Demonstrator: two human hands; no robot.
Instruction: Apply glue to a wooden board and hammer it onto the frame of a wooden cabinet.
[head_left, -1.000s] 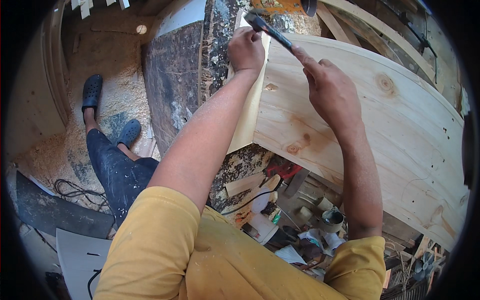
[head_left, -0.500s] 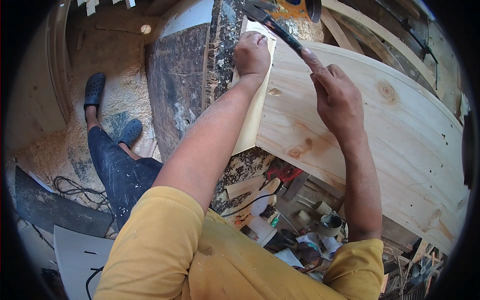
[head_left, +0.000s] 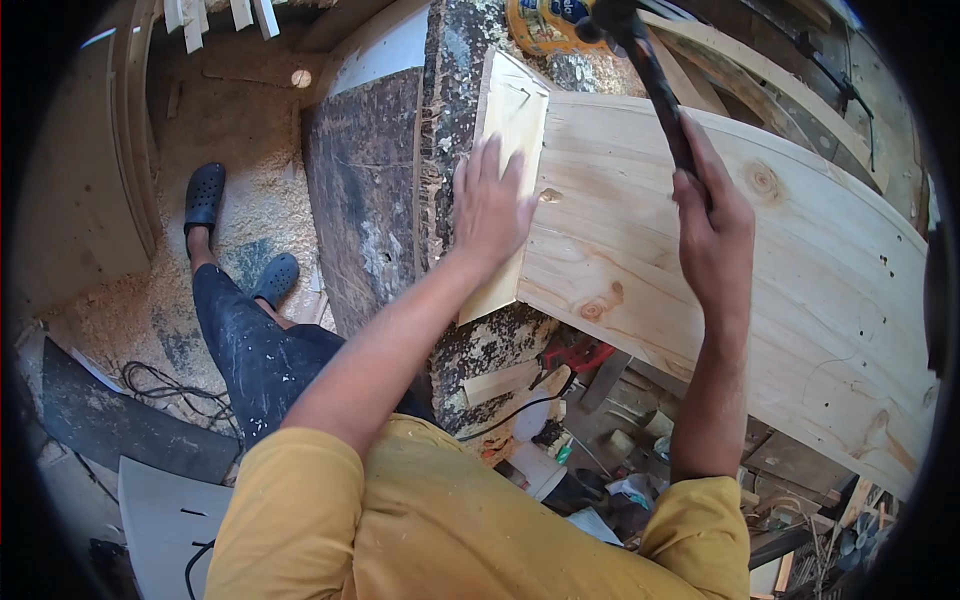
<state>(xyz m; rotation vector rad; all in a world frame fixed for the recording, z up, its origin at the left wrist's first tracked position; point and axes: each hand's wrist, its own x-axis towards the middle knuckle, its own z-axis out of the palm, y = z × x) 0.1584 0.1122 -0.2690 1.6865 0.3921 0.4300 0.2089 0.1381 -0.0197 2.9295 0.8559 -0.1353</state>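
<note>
My left hand (head_left: 490,210) lies with fingers spread over a narrow pale wooden strip (head_left: 500,285). Thin nail-like pieces (head_left: 521,97) show near the strip's far end, beyond my fingertips; their exact form is too small to tell. The strip sits along the left end of a wide knotty wooden panel (head_left: 660,220). In my right hand (head_left: 716,215) is the dark handle of a hammer (head_left: 655,85), gripped above the panel. Its head is raised toward the top edge, clear of the strip.
A worn, paint-spattered workbench (head_left: 365,170) stands left of the strip. An orange-yellow container (head_left: 545,28) sits beyond it. Under the panel's near edge are a red tool (head_left: 578,357), a white tub (head_left: 537,468) and clutter. Feet in dark clogs (head_left: 205,195) stand on the sawdust-covered floor (head_left: 255,215).
My left hand has opened from a closed grip near the strip's far end and moved nearer, flat on the strip. The hammer has swung right, away from the strip.
</note>
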